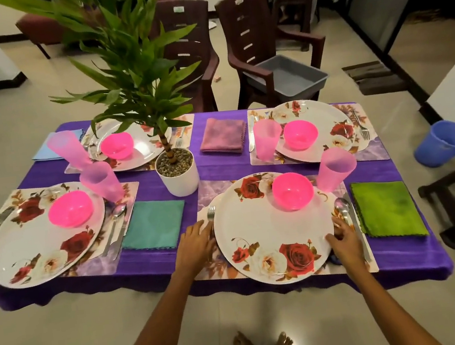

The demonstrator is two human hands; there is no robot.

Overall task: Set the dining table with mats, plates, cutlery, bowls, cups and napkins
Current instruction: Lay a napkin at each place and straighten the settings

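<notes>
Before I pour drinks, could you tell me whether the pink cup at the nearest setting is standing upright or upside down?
Upright: the pink cup stands on its narrower base on the mat, its wide open rim facing up.

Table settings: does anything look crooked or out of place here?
Mostly tidy. The far-left cup and the near-left cup appear to lean, though the wide lens may cause that. The pink napkin lies left of its mat; the green napkin lies right.
</notes>
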